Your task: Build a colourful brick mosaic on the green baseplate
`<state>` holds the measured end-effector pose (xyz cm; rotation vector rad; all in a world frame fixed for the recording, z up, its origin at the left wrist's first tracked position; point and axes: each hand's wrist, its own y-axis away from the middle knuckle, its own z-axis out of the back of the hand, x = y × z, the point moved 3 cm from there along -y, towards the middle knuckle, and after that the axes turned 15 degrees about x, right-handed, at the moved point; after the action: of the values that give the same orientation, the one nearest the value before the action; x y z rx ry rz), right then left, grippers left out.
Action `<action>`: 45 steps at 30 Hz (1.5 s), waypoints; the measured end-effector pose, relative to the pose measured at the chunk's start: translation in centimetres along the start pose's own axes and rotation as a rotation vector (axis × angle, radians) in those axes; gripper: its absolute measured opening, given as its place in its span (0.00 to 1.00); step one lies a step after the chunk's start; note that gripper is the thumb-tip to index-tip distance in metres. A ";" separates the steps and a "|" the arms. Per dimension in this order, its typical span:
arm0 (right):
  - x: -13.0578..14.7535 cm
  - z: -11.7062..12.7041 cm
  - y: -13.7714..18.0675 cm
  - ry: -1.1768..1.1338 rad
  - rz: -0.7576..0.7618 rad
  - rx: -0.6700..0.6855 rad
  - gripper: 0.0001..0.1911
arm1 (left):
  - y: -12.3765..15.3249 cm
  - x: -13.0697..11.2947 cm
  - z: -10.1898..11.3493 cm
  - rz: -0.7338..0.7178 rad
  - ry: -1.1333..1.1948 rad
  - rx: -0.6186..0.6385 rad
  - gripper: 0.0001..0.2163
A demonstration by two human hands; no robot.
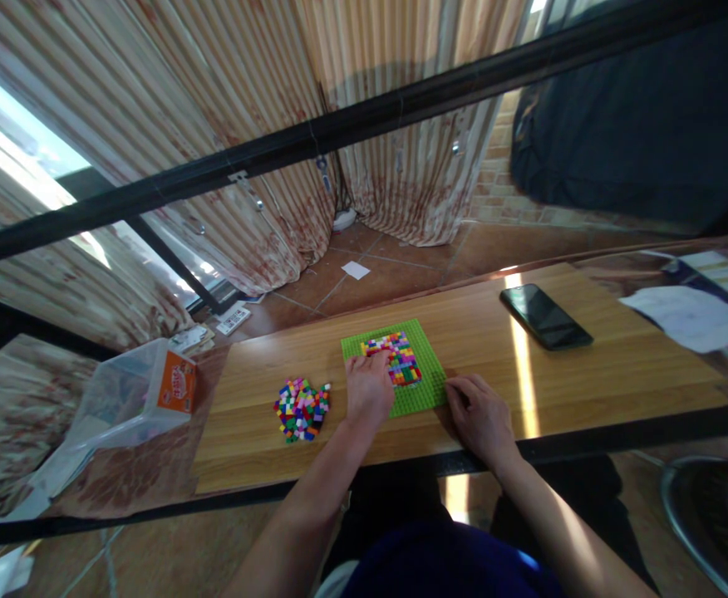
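A green baseplate (423, 353) lies on the wooden table (588, 374), with a patch of small coloured bricks (397, 357) pressed onto it. My left hand (369, 389) rests curled over the plate's left side, its fingertips at the edge of the brick patch; whatever sits under the fingers is hidden. My right hand (477, 413) lies on the table at the plate's near right corner, fingers bent and touching the corner. A loose pile of coloured bricks (302, 409) sits left of my left hand.
A black phone (544, 316) lies at the table's back right. Papers (691, 316) lie further right. A clear plastic tub (128, 390) with an orange label sits off the table's left end. A black bar (364, 124) crosses overhead; curtains hang behind.
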<state>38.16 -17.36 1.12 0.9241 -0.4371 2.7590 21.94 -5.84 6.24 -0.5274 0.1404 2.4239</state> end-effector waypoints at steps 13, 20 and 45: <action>0.1 0.1 0.1 -0.028 -0.012 0.014 0.14 | 0.4 0.5 -0.4 -0.037 -0.086 0.062 0.18; 0.0 0.0 0.1 -0.018 -0.015 0.018 0.14 | 0.3 0.3 -0.6 -0.038 -0.092 0.063 0.18; -2.8 -1.0 0.2 0.114 -0.026 0.002 0.21 | 5.9 2.1 0.9 0.052 0.027 -0.141 0.19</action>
<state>39.80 -17.50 -1.39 0.7628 -0.4000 2.7717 16.51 -9.10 6.00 -0.6274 -0.0056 2.4903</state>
